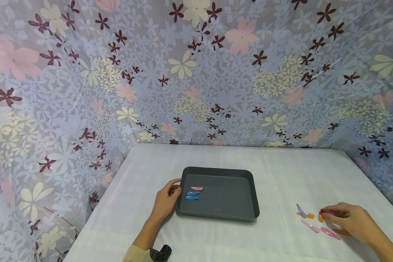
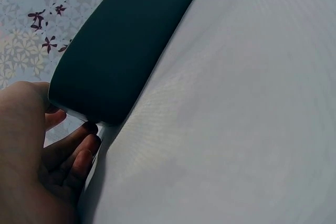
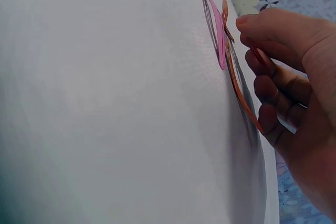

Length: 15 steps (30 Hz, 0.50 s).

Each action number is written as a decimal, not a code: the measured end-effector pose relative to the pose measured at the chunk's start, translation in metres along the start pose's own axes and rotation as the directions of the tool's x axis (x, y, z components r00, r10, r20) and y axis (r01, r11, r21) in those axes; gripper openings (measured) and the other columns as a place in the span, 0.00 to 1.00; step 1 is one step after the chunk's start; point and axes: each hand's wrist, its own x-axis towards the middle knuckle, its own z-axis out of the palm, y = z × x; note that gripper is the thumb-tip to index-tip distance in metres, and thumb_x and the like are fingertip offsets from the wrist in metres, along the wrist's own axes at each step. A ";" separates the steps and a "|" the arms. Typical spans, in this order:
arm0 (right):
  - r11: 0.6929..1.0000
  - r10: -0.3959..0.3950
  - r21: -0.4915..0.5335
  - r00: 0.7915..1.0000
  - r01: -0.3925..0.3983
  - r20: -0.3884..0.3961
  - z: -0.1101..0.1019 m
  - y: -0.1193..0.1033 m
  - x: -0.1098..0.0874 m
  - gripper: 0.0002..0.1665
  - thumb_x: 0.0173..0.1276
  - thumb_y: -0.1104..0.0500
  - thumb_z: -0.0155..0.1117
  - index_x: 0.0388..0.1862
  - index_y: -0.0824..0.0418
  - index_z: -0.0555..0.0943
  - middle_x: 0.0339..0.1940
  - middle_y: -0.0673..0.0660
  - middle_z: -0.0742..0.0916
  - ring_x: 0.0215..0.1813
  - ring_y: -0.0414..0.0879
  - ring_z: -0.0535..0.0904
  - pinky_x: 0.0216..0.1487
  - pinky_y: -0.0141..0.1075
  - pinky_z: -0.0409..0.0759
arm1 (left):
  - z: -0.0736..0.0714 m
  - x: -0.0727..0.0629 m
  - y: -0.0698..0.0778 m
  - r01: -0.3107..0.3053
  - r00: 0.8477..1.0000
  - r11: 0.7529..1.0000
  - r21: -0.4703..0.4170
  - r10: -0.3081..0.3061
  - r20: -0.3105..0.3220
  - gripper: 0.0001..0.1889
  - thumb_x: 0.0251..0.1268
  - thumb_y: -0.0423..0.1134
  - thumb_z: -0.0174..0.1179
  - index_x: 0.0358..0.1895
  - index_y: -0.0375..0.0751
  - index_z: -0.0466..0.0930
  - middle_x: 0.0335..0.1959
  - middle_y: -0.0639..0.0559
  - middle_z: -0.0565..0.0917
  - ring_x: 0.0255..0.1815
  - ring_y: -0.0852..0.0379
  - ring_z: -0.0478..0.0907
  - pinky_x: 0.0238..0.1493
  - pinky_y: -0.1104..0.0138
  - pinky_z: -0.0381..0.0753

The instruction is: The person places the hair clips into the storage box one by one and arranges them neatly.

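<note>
The right hand (image 1: 350, 220), well to the right of the tray (image 1: 216, 215), has its thumb and fingertips pinching a red hair clip (image 1: 321, 211); the other fingers curl inward and the forearm slants in from the near right. Under and beside this grip, also right of the tray, lie a purple clip (image 1: 300, 210) across an orange clip (image 1: 309, 215), two pink clips (image 1: 330, 233) and more orange ones, one partly beneath the hand. The left hand (image 1: 165, 200) touches the tray's left wall from outside, its fingers loosely bent; its forearm, in a beige sleeve (image 1: 135, 255), rises from the tray's near left. Inside the tray, along its left side, sit one small pink clip (image 1: 197, 188) and two blue clips (image 1: 192, 198).
</note>
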 end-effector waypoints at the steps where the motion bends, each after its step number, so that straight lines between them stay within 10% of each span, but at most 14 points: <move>1: 1.000 -0.003 -0.005 1.000 0.003 -0.005 0.000 0.000 0.000 0.36 0.53 0.29 0.61 0.45 0.55 0.85 0.40 0.55 0.87 0.29 0.25 0.70 0.31 0.33 0.70 | 0.000 0.000 0.000 0.000 1.000 1.000 0.001 0.000 -0.001 0.18 0.66 0.47 0.55 0.58 0.64 0.74 0.47 0.57 0.85 0.42 0.61 0.77 0.49 0.63 0.74; 15: 1.000 -0.026 -0.004 1.000 0.026 -0.006 -0.003 -0.006 0.000 0.32 0.55 0.31 0.62 0.46 0.52 0.85 0.38 0.49 0.86 0.29 0.26 0.71 0.31 0.31 0.71 | -0.002 -0.003 0.004 0.000 1.000 1.000 -0.007 0.000 0.004 0.18 0.66 0.46 0.55 0.59 0.62 0.74 0.48 0.56 0.84 0.45 0.60 0.79 0.51 0.61 0.75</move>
